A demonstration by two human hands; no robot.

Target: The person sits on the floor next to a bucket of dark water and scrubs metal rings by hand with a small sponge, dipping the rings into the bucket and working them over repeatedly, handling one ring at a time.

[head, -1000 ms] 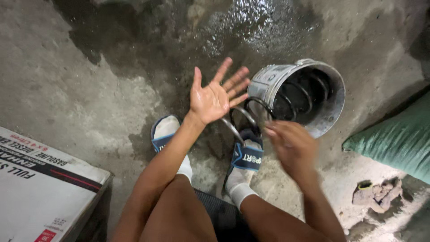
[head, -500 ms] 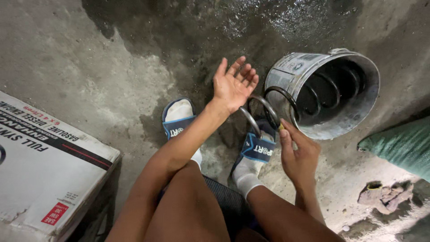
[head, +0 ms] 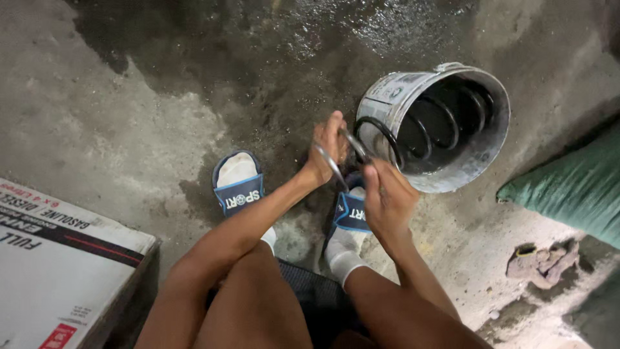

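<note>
Both hands on the black coil spring (head: 378, 139) sticking out of the tipped metal bucket (head: 481, 152), far right on the wet concrete floor (head: 129, 110). Left hand (head: 327, 147) fingers curled around a coil; right hand (head: 386, 197) fingers closed on the near end. Cardboard box (head: 51, 258) near left.
</note>
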